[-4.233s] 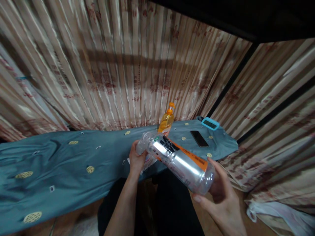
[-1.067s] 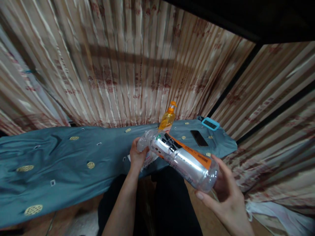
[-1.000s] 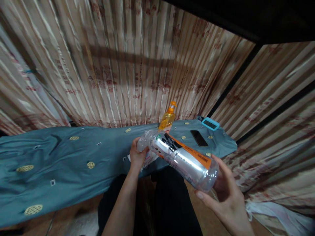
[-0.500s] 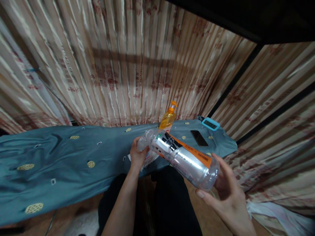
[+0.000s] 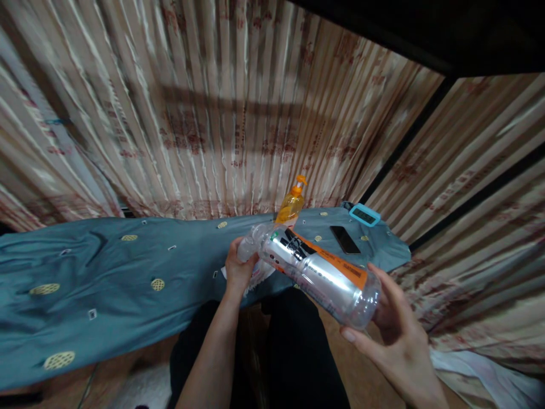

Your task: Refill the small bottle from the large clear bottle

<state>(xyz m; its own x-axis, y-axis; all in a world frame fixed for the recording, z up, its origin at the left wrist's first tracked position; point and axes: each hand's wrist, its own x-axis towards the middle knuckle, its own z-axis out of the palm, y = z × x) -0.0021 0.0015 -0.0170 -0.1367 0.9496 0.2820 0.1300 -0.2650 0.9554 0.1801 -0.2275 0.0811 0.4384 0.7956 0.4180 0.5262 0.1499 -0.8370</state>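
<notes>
A large clear plastic bottle [image 5: 317,272] with a silver, orange and black label lies slanted in the air, its base toward me on the right. Fingers and thumb of my right hand [image 5: 395,335] grip that base. At the bottle's neck end, my left hand [image 5: 239,270] is closed around a small clear plastic container [image 5: 247,245], which meets the bottle's mouth; whether the two are joined I cannot tell. Below the neck, partly hidden, a whitish printed item [image 5: 261,275] lies on the cloth. Behind the bottle stands an orange pump bottle [image 5: 290,207].
A teal cloth with pineapple prints [image 5: 114,272] covers the low surface before me. On its right side lie a black phone [image 5: 344,240] and a blue-framed digital clock [image 5: 364,215]. Patterned curtains [image 5: 238,113] hang behind, and a dark frame post [image 5: 409,136] rises at right.
My right hand and the bottle's base have shifted very slightly to the right. My left hand keeps its place and its hold.
</notes>
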